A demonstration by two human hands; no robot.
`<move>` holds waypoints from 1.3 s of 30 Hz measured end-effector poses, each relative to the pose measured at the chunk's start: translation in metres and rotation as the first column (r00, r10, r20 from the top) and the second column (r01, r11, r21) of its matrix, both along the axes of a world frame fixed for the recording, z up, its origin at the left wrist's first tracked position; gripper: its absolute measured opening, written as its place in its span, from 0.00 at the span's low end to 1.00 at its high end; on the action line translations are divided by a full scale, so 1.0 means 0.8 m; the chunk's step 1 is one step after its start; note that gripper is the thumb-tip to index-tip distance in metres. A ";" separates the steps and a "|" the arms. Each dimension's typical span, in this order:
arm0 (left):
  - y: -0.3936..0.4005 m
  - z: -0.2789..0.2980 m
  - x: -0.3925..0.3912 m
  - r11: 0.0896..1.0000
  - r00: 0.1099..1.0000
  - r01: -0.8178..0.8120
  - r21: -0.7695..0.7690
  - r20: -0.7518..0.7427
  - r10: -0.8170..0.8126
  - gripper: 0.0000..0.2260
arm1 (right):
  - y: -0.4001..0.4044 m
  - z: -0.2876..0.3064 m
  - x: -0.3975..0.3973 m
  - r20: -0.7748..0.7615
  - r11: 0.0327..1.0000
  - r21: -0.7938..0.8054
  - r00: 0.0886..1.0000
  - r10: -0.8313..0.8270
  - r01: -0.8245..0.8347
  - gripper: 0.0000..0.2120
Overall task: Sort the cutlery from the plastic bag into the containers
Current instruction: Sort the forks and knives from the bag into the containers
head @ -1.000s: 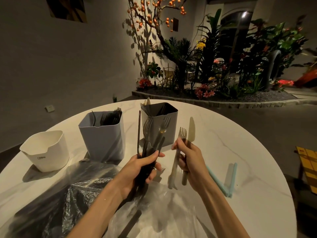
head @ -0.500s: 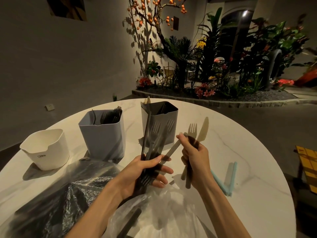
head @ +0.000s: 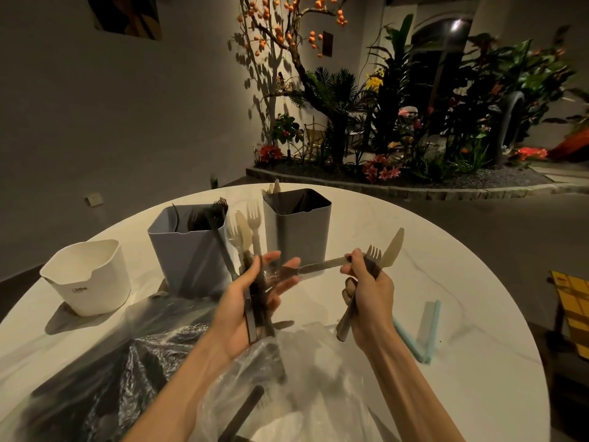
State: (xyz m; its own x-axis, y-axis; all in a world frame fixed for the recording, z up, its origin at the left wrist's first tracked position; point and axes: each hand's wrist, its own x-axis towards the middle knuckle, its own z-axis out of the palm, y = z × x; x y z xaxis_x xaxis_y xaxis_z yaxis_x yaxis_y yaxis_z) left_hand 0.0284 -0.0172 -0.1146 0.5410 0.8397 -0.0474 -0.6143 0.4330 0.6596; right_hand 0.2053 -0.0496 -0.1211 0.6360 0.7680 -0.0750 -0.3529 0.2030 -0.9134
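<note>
A: Edges and open room on the bench [head: 446, 282]?

B: Round marble top. The far rim curves behind the containers. The right side is mostly bare, with two blue straws [head: 427, 333] near the right rim.

A: Hands?

B: The left hand [head: 251, 301] sits mid-bench, fingers half spread, a bundle of cutlery [head: 251, 250] propped upright against the palm. The right hand [head: 366, 291] is curled around a fork and knife [head: 387, 255] and pinches one more piece that reaches toward the left hand.

A: Obstructions?

B: The plastic bag [head: 223, 378] covers the near bench beneath both forearms. The white container [head: 89, 275] stands far left. The blue-grey container [head: 188, 247] and grey container [head: 296, 228], both holding cutlery, stand just beyond the hands.
</note>
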 end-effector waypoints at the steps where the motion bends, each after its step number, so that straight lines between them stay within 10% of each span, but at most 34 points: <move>1: 0.001 0.000 -0.001 0.999 0.998 -0.033 -0.026 0.055 0.034 0.16 | -0.001 0.001 -0.001 -0.025 1.000 0.002 1.000 0.016 -0.016 0.12; 5: 0.001 -0.003 0.001 0.994 0.994 -0.109 0.004 0.009 0.109 0.16 | -0.005 0.003 0.003 -0.108 0.980 0.054 0.974 0.199 -0.194 0.12; 9: -0.003 -0.008 0.008 0.976 0.982 -0.080 0.201 -0.153 0.112 0.16 | -0.009 -0.005 -0.012 0.283 0.920 -0.206 0.880 0.382 -0.333 0.19; 15: 0.003 -0.011 0.008 0.973 0.969 -0.158 0.166 -0.162 0.185 0.13 | -0.012 -0.010 -0.008 0.481 0.850 -0.351 0.703 0.524 -0.393 0.19; 21: 0.002 -0.013 0.012 0.982 0.905 -0.108 0.154 -0.393 0.161 0.09 | -0.016 0.007 -0.017 0.587 0.977 -0.004 0.791 0.175 -0.213 0.11; 26: -0.016 -0.015 0.026 0.945 0.736 0.046 0.323 -0.651 0.187 0.11 | -0.022 0.006 -0.041 0.736 0.941 -0.035 0.628 0.252 -0.336 0.07; 39: -0.015 -0.011 0.017 0.980 0.844 0.100 0.172 -0.536 0.008 0.09 | -0.014 0.013 -0.004 0.343 0.917 -0.144 0.851 0.398 -0.371 0.14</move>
State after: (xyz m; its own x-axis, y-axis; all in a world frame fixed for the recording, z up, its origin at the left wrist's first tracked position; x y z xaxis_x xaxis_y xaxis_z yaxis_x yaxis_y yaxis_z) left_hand 0.0422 -0.0290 -0.1235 0.5153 0.8369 -0.1846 -0.1277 0.2879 0.9491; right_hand 0.2017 -0.0607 -0.1105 0.2843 0.9580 0.0375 -0.0362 0.0498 -0.9981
